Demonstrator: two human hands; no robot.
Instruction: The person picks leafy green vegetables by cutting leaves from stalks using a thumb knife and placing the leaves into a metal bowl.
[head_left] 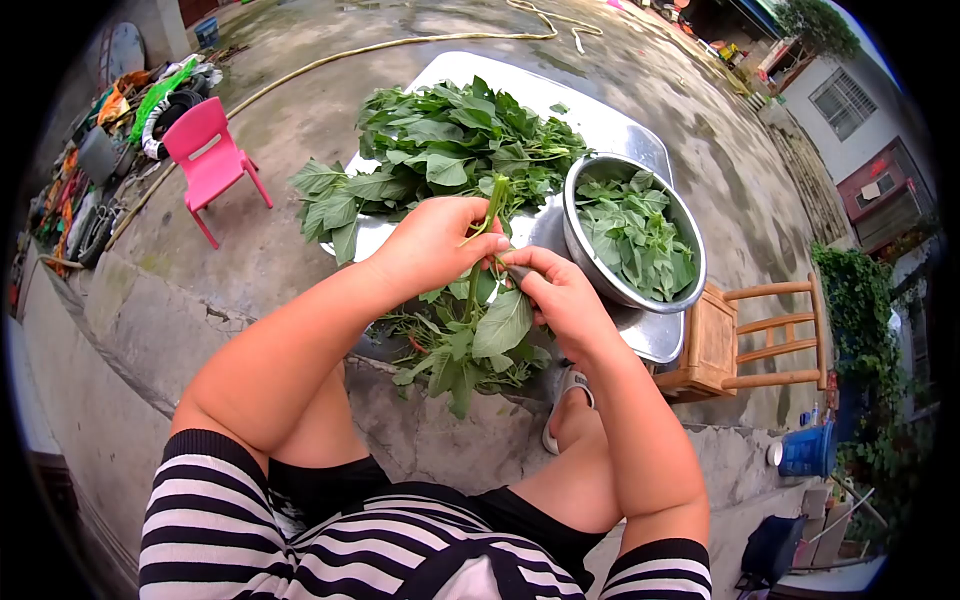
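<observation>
My left hand (pixel 448 236) is closed around a stalk of leafy greens (pixel 503 324), whose cut stem end pokes up above the fist while its leaves hang below. Against the same stalk, my right hand (pixel 562 298) pinches with thumb and forefinger, close to the left fingertips; exactly which leaf stem it grips is partly hidden. A large heap of leafy greens (pixel 450 140) covers much of the metal table (pixel 640 140) beyond my hands. To the right, a steel bowl (pixel 571 215) holds loose picked leaves (pixel 640 235). More stems and leaves (pixel 410 335) lie below my hands.
A pink plastic chair (pixel 210 150) stands at the left, and a wooden chair (pixel 705 340) sits close by the table's right side. Across the concrete yard runs a long hose (pixel 400 42). A blue bucket (pixel 808 450) is at the lower right.
</observation>
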